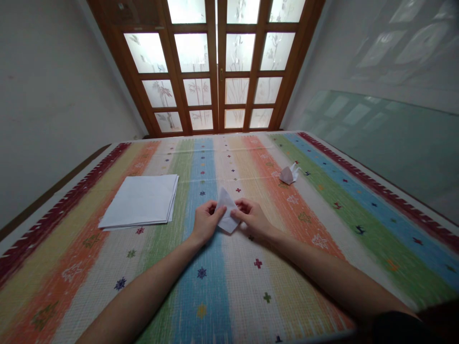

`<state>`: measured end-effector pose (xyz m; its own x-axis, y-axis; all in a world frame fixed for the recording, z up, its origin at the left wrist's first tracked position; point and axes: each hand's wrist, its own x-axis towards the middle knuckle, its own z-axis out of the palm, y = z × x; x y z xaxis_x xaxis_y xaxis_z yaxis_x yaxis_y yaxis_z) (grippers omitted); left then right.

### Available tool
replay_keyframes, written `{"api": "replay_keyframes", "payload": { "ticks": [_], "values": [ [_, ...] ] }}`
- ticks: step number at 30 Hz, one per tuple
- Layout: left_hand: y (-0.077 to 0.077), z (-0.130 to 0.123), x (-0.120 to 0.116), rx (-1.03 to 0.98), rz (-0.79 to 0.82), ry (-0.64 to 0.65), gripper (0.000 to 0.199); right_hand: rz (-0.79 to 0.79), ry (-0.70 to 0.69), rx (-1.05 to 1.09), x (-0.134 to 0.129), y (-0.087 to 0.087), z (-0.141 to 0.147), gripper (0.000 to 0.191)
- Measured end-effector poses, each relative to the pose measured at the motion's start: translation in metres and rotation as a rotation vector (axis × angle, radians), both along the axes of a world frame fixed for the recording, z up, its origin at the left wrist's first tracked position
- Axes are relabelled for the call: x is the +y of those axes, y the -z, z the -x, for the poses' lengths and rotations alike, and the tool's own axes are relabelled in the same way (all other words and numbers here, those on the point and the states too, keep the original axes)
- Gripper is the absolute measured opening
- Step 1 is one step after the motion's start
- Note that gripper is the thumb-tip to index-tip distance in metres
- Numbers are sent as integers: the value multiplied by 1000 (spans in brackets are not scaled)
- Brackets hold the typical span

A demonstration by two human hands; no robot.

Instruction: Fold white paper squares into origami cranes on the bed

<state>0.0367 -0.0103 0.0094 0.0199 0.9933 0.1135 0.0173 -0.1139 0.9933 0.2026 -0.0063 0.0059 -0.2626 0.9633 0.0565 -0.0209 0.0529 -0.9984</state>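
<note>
A small folded white paper (pixel 228 220), kite-like with a pointed top, is held between both hands over the middle of the striped cloth. My left hand (pixel 208 220) pinches its left edge, thumb on top and fingers curled behind. From the right, my right hand (pixel 253 216) grips the other edge, its thumb pressed on the paper's face. The fingertips under the paper are hidden. A stack of white paper sheets (pixel 139 200) lies flat to the left of my left hand. Beyond my right hand stands a small folded paper figure (pixel 289 174) with thin points.
A multicoloured striped cloth (pixel 201 296) covers the table. Wooden doors with frosted panes (pixel 199 91) stand beyond the far edge. A pale green glass panel (pixel 387 143) is along the right side, against the wall.
</note>
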Motion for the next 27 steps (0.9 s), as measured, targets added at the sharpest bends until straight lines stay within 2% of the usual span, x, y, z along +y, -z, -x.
{"api": "replay_keyframes", "payload": {
  "ticks": [6,10,16,22,27],
  "values": [
    [-2,0,-1,29,-18,27,30,0,-50,-135,1,-1,-1,24],
    [-1,0,2,62,-82,-85,29,76,-182,-239,-6,-5,1,20],
    [-2,2,1,132,-155,-171,30,219,-283,-182,-14,-8,6,16],
    [1,6,7,106,-107,-177,30,171,-321,-304,-16,-8,7,19],
    [1,7,10,125,-144,-236,29,117,-359,-284,-18,-7,8,17]
  ]
}}
